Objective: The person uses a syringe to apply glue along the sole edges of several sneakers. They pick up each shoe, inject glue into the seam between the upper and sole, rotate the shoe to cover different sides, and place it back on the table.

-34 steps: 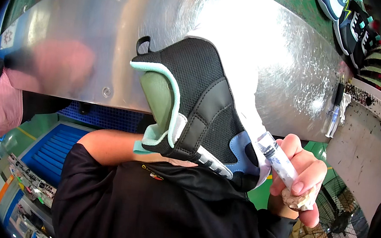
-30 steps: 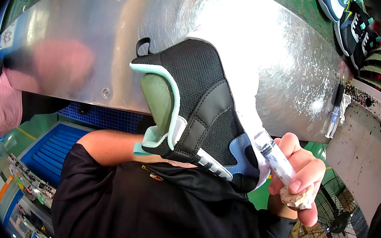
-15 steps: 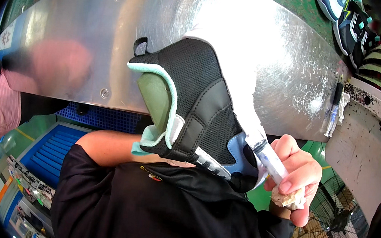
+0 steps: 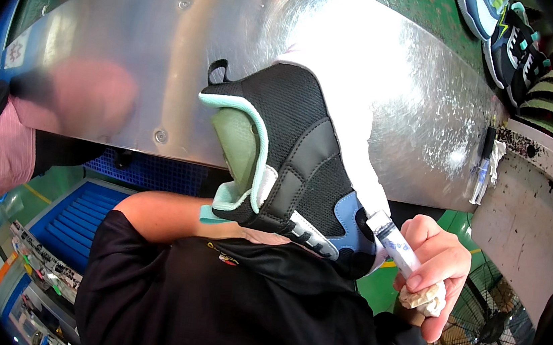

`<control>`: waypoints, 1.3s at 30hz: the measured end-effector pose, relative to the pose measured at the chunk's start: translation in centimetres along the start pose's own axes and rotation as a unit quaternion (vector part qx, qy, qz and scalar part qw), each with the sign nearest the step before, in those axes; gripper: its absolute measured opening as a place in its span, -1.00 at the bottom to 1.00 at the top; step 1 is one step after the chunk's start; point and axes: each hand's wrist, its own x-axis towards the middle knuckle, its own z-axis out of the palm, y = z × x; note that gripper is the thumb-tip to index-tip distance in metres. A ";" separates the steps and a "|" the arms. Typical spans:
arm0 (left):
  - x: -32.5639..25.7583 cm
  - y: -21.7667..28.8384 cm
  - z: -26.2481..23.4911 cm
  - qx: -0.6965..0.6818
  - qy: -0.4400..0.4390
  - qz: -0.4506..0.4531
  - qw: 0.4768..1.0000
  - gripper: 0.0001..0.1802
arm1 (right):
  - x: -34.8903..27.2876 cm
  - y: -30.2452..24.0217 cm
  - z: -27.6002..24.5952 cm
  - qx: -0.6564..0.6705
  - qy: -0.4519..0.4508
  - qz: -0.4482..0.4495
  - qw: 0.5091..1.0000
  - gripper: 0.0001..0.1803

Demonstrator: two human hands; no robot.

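A black mesh shoe [image 4: 299,148] with mint-green collar trim, a blue toe panel and a white sole is held up in front of my body, tilted on its side. A green form fills its opening. My left arm reaches behind the shoe; only a bit of my left hand [image 4: 263,236] shows under it, the fingers hidden, and it holds the shoe up. My right hand [image 4: 439,264] pinches a clear syringe [image 4: 395,244] with blue markings, its tip end at the sole edge by the toe. A crumpled off-white cloth [image 4: 424,298] is bunched in the same hand.
A shiny metal table [image 4: 188,49] lies beyond the shoe. At its right end are another syringe-like applicator [image 4: 484,160] and a white scrap [image 4: 496,158]. More shoes [image 4: 515,53] stand at upper right. A fan [image 4: 486,322] is at lower right; a person in pink [image 4: 0,143] sits left.
The whole view has shifted a little. The shoe and my right hand appear slightly further right and lower, with the syringe still at the toe's sole edge.
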 end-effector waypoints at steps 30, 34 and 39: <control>-7.2 0.6 1.3 -0.080 0.157 0.182 0.967 -0.16 | -6.4 5.1 -2.5 -0.176 0.360 0.004 0.916 -0.18; -7.1 0.6 1.7 -0.097 0.153 0.193 0.964 -0.17 | -6.6 5.3 -2.8 -0.199 0.365 0.009 0.909 -0.18; -7.0 0.1 1.5 -0.076 0.142 0.198 0.967 -0.18 | -7.0 5.9 -3.7 -0.246 0.337 0.001 0.909 -0.21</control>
